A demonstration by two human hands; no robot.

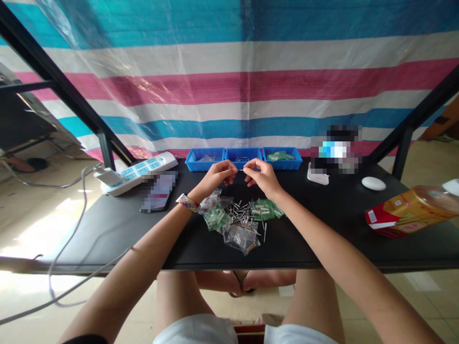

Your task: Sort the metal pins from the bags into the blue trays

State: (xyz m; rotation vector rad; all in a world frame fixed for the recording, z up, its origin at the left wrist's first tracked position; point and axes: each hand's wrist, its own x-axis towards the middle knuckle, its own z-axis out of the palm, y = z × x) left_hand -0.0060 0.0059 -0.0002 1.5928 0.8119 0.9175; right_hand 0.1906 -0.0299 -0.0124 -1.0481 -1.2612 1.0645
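Note:
My left hand (223,173) and my right hand (261,173) meet just in front of the middle blue bin (243,152). Fingers of both are pinched on a thin, light-coloured metal pin (240,169) held between them; its exact form is too small to make out. Below my hands, loose silvery metal pins (241,211) lie in a heap on the black table (304,239). Around the heap are small clear plastic bags (242,237), a green bag (217,217) on the left and another green bag (261,209) on the right, with similar pieces showing through.
Left and right bins (205,157) (281,156) hold small bags. A white power strip (143,172) with a plugged-in charger and a phone (159,191) lie left. At right are a white case (317,176), a white oval object (373,183) and a red-yellow bottle (409,210).

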